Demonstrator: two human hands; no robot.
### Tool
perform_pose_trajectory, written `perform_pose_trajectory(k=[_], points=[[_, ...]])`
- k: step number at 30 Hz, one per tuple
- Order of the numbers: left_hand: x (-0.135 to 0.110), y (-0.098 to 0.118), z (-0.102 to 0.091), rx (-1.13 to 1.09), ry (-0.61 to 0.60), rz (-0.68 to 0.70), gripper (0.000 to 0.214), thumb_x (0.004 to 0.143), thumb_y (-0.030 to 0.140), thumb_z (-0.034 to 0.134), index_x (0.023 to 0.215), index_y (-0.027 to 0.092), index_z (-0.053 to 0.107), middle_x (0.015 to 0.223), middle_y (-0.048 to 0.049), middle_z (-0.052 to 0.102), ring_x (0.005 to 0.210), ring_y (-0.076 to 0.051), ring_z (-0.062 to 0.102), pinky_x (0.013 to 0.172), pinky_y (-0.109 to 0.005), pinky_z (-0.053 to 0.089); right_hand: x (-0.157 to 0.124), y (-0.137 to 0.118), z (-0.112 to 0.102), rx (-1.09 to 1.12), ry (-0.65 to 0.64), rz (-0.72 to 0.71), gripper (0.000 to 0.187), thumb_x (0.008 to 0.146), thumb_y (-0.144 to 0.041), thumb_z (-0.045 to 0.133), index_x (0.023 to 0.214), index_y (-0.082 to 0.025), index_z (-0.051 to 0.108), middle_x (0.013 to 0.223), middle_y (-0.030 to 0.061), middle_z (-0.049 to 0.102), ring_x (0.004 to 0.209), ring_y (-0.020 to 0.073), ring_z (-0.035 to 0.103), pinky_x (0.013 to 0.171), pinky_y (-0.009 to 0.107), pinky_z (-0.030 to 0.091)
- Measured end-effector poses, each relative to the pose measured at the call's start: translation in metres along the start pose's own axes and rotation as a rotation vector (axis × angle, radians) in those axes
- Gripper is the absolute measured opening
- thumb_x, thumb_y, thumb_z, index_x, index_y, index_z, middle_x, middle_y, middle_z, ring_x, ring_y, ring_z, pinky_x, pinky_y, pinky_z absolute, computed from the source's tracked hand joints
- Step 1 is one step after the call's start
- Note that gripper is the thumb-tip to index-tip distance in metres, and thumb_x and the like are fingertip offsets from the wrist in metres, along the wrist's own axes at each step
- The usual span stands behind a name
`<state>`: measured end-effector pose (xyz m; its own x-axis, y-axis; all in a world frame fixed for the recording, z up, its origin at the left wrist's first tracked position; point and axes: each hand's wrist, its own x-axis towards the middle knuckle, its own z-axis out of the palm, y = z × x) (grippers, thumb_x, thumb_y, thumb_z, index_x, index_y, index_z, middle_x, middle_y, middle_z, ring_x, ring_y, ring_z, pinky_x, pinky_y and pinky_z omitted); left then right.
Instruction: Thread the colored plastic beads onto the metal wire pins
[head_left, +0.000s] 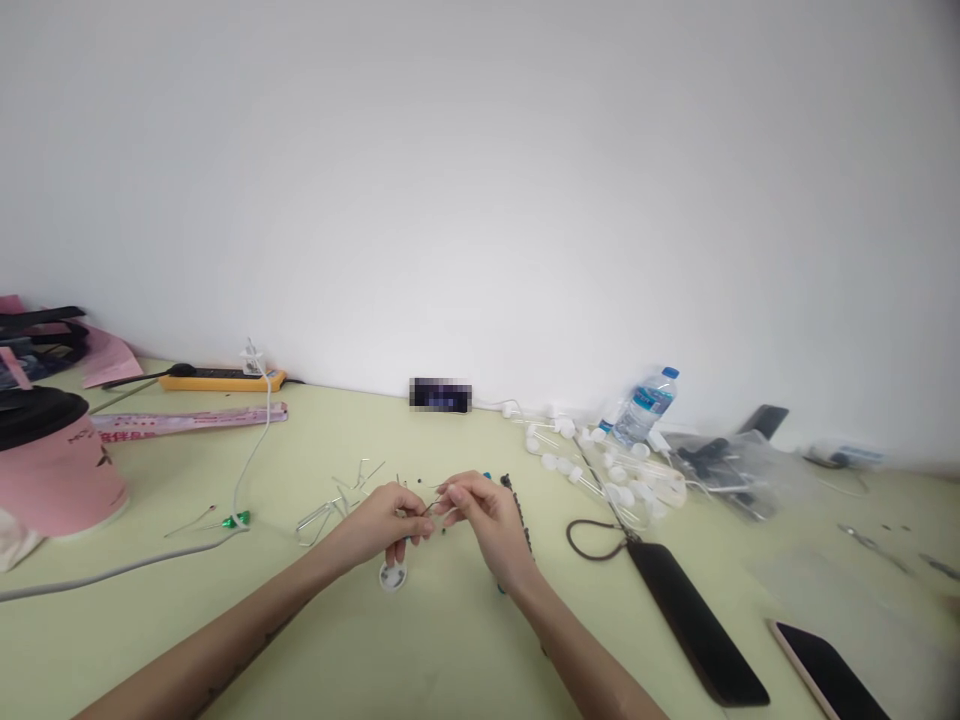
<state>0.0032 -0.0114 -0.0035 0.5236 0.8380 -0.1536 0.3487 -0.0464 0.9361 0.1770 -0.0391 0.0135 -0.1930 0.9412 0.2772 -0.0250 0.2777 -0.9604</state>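
Thin strand (pixel 432 508) well inside table's back edge (pixel 352 393)

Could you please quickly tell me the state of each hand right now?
Left hand: closed, apparently pinching a thin dark strand.
Right hand: closed in a pinch beside it; what it holds is too small to tell.

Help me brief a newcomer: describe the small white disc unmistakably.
On the pale green table, find the left hand. Just below its lowered fingers is the white disc with grey marks; it's round, unlike the thin rods left of that hand.
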Motion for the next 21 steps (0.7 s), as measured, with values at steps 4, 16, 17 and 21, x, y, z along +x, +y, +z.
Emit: perform_pose_trajectory(k=[4, 16, 17, 21], points=[[-0.007, -0.013, -0.002, 0.178, 0.080, -0.039, 0.029, 0.073, 0.041, 0.053, 0.057, 0.017, 0.053, 0.046, 0.0037, 0.048, 0.038, -0.012, 0.048, 0.037, -0.020, 0.034, 0.000, 0.011, 0.003, -0.061, -0.001, 0.030, 0.025, 0.083, -0.036, 0.056, 0.073, -0.016, 0.069, 0.079, 0.0047, 0.063, 0.067, 0.0166, 0.063, 0.065, 0.030, 0.054], [-0.036, -0.037, -0.009, 0.502, 0.288, 0.160, 0.026, 0.082, 0.039, 0.050, 0.068, 0.021, 0.063, 0.071, 0.0008, 0.063, 0.065, -0.016, 0.053, 0.060, -0.024, 0.034, 0.006, 0.070, 0.000, -0.235, 0.137, 0.192, 0.029, 0.078, -0.041, 0.057, 0.069, -0.016, 0.068, 0.067, 0.0066, 0.069, 0.064, 0.0233, 0.068, 0.063, 0.035, 0.054], [-0.037, -0.038, -0.007, 0.506, 0.292, 0.176, 0.026, 0.083, 0.038, 0.049, 0.069, 0.021, 0.063, 0.072, 0.0008, 0.062, 0.064, -0.016, 0.053, 0.060, -0.024, 0.034, 0.006, 0.066, -0.002, -0.261, 0.136, 0.192, 0.028, 0.079, -0.040, 0.056, 0.069, -0.016, 0.068, 0.065, 0.0060, 0.069, 0.060, 0.0221, 0.067, 0.060, 0.033, 0.054], [-0.041, -0.040, -0.001, 0.532, 0.274, 0.218, 0.025, 0.084, 0.034, 0.049, 0.069, 0.021, 0.064, 0.075, 0.0001, 0.060, 0.064, -0.015, 0.052, 0.059, -0.023, 0.035, 0.000, 0.039, -0.008, -0.314, 0.133, 0.153, 0.028, 0.083, -0.040, 0.052, 0.078, -0.017, 0.067, 0.069, 0.0044, 0.068, 0.057, 0.0163, 0.063, 0.053, 0.025, 0.049]])
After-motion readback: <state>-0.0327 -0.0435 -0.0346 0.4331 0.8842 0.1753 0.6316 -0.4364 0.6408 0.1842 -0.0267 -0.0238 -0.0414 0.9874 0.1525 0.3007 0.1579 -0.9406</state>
